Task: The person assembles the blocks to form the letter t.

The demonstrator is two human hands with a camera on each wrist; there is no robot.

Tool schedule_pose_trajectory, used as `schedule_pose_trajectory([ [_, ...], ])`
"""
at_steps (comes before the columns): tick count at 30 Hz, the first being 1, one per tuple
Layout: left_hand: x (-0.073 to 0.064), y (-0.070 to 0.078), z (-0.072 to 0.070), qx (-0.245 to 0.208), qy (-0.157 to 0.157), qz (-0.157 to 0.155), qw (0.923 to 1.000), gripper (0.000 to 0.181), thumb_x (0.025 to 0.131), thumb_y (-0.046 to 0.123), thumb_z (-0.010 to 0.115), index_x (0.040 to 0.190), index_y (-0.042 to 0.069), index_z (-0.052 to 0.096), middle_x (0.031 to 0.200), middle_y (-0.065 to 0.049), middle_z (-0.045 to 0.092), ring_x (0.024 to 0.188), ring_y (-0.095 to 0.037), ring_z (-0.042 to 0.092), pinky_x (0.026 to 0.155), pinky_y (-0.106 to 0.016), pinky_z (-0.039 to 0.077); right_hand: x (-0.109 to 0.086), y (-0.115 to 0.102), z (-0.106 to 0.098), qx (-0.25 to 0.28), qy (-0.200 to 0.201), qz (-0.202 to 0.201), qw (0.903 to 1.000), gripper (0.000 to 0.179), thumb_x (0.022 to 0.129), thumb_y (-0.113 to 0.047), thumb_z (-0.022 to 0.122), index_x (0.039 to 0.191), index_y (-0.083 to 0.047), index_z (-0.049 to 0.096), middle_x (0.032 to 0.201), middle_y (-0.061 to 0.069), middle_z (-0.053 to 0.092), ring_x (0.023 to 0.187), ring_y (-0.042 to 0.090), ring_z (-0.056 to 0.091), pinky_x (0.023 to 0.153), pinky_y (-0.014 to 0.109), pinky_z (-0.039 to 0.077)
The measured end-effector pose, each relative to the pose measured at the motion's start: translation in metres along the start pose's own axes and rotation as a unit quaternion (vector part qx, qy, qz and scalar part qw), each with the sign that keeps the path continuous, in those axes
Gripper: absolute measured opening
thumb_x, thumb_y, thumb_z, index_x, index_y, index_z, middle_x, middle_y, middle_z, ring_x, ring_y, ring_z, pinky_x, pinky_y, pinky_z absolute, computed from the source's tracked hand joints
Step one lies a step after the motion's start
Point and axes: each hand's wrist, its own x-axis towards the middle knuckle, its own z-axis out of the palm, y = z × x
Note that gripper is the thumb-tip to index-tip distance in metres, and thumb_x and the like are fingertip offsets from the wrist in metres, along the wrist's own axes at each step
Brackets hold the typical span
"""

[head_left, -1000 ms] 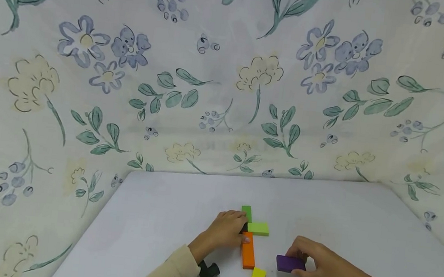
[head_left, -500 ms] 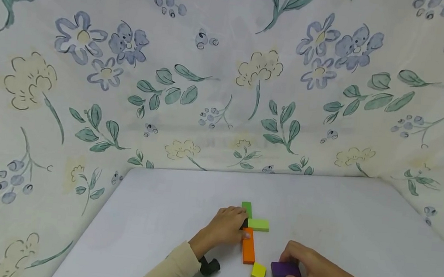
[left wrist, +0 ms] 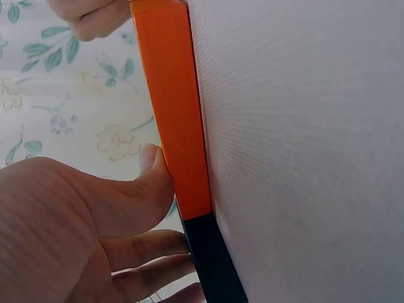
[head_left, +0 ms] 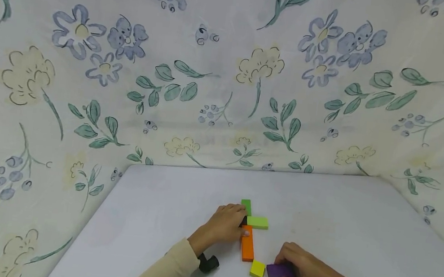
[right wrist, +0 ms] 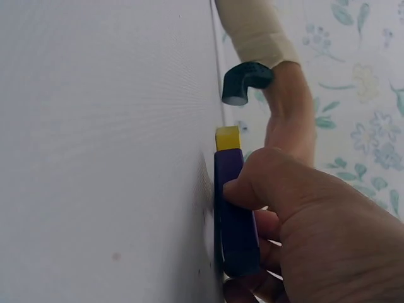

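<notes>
My right hand (head_left: 307,274) pinches a purple block (head_left: 279,271) low over the white table, thumb on the near side and fingers behind it. Just left of its end sits a small yellow block (head_left: 257,270); a narrow gap shows between them in the head view. My left hand (head_left: 224,225) rests at a line of blocks. In the left wrist view its thumb touches the orange block (left wrist: 172,107) and its fingers lie against a black block (left wrist: 214,259). A light green block (head_left: 258,222) points right from the line, and a green block (head_left: 246,206) stands at its far end.
The white table (head_left: 166,200) runs back to a wall of floral cloth (head_left: 228,76). A black bent cylindrical piece (head_left: 209,264) sits by my left wrist, near the orange and yellow blocks.
My right hand has brought the purple block leftward and down, close to the yellow block. The left hand has stayed on the orange and black blocks. The head view has shifted slightly.
</notes>
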Motion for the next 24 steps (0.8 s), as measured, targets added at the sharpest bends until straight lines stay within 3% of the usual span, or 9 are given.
schedule_pose_trajectory([
  [24, -0.0003, 0.0033, -0.0033, 0.001, -0.008, -0.006, 0.9999, 0.057, 0.094, 0.038, 0.069, 0.141, 0.008, 0.056, 0.151, -0.008, 0.050, 0.140, -0.026, 0.045, 0.116, -0.050, 0.036, -0.0022, 0.0009, 0.0019, -0.026, 0.011, -0.007, 0.9996, 0.029, 0.089, -0.027, 0.075, 0.114, -0.028, 0.062, 0.114, -0.015, 0.055, 0.103, -0.002, 0.050, 0.088, 0.021, 0.054],
])
